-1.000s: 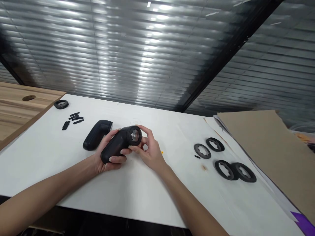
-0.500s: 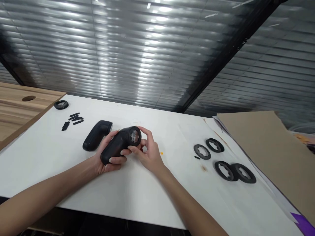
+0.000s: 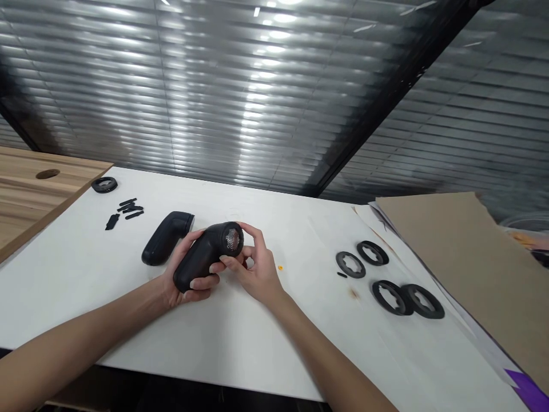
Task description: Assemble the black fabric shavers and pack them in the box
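A black fabric shaver (image 3: 198,260) is tilted above the white table, its round perforated metal head facing me. My left hand (image 3: 189,280) wraps around its handle from below. At the head, my right hand (image 3: 257,263) has its index finger on the top of the rim and its thumb at the lower edge. Just left of my left hand lies a second black fabric shaver (image 3: 167,239), its head turned away to the right. A tiny yellow piece (image 3: 280,268) rests on the table to the right of my right hand.
Several black notched rings (image 3: 373,253) lie on the right of the white table (image 3: 240,349), beside a small black strip (image 3: 342,274). Another ring (image 3: 104,185) and several small black parts (image 3: 131,207) are at far left. Brown cardboard (image 3: 463,257) and a wooden board (image 3: 51,200) flank the table.
The view has shifted very slightly. Both hands keep the same hold on the fabric shaver, and nothing on the table has moved.
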